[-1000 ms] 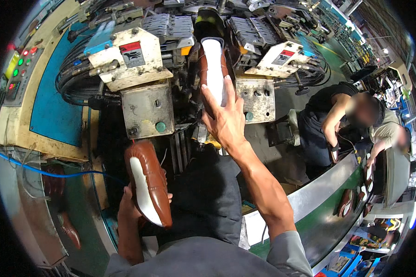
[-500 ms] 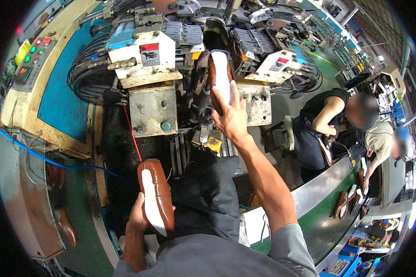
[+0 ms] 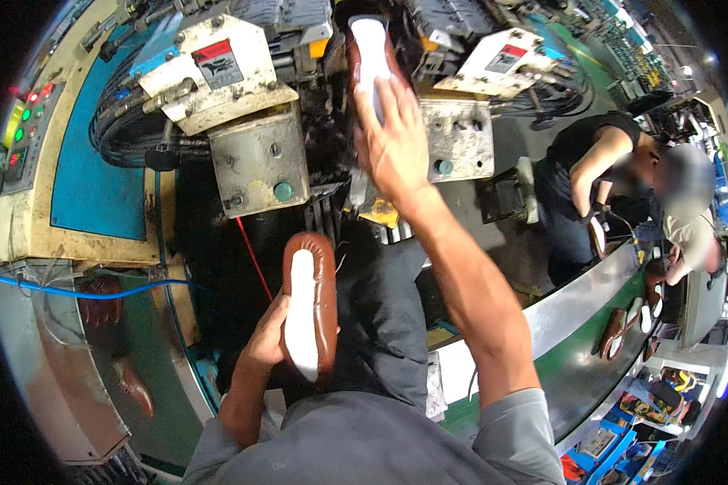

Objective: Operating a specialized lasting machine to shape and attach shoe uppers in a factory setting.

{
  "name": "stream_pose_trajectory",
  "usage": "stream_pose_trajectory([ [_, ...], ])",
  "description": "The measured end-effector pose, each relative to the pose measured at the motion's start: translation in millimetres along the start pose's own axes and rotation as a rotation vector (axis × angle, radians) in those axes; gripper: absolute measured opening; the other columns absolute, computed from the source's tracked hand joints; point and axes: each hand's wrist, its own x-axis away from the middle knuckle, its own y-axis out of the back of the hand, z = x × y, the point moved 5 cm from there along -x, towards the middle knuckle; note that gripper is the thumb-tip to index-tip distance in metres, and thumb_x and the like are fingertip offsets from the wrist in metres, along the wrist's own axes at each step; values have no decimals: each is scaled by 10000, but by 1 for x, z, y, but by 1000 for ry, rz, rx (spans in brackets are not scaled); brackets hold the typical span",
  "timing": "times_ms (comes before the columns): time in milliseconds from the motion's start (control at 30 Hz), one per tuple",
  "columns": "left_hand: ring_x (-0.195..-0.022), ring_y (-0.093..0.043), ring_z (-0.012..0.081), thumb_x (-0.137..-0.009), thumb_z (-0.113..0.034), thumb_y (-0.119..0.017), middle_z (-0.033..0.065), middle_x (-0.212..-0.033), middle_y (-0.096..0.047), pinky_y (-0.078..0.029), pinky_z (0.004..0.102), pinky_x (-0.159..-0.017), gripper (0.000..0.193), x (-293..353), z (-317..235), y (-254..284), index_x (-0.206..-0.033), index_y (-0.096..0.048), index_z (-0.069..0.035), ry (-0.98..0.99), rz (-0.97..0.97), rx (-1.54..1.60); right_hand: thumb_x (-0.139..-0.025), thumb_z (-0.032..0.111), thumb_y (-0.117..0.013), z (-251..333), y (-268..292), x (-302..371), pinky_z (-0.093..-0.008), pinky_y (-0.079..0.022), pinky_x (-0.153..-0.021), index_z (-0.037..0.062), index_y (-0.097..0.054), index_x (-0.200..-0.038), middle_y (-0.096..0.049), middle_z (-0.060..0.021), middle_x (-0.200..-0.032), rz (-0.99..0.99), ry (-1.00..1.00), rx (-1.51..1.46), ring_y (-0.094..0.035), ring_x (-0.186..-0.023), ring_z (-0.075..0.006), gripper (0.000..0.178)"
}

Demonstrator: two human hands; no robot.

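Observation:
My left hand (image 3: 265,335) grips a brown leather shoe (image 3: 324,299) along its side, with the white underside facing up and the rounded end pointing away from me. Ahead, a second brown shoe (image 3: 370,48) sits bottom up in the middle of the machine. My right hand (image 3: 396,153) lies on that shoe's white underside, fingers stretched along it, while its palm covers the near end. Whether the thumb hooks around the edge is hard to tell.
Machine plates with knobs (image 3: 260,170) flank the shoe, with black hoses (image 3: 117,121) at left. A button panel (image 3: 26,133) stands far left. Two co-workers handle shoes at right, beside a green conveyor (image 3: 570,376) carrying more shoes (image 3: 619,331). A blue hose (image 3: 97,288) crosses at left.
The view has shifted, so the machine appears higher. My left hand has brought its shoe rightward and turned it straighter. The right hand's fingers lie closer together on the other shoe.

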Motion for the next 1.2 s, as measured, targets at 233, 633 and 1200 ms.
stream_pose_trajectory([
  [233, -1434, -598, 375, -1154, -494, -514, 188, -1626, -517, -529, 584, -1182, 761, -39, -20, -22, -1750, -225, -121, -81, -9, -80, -1011, 218, -609, -36, -48, -75, -526, -336, -1306, 74, -634, -1509, -594, -253, -1546, -113, 62, 94, -509, -1492, -422, 520],
  [633, -1389, -629, 431, -1117, -504, -574, 238, -1577, -558, -537, 670, -1143, 780, -80, -34, -36, -1689, -326, -36, -135, -40, -171, -1017, 238, -658, -57, -60, -64, -548, -345, -1289, 65, -652, -1495, -568, -268, -1559, -172, -10, -101, -487, -1505, -431, 509],
  [1200, -1473, -558, 310, -1105, -361, -678, 160, -1649, -507, -470, 456, -1236, 811, -18, -7, -27, -1753, -263, -108, -234, -31, -188, -1129, 377, -667, 131, 0, 164, -386, -422, -1227, 42, -497, -1652, -599, -136, -1576, 224, -1225, -1697, -557, -1425, -222, 643],
])
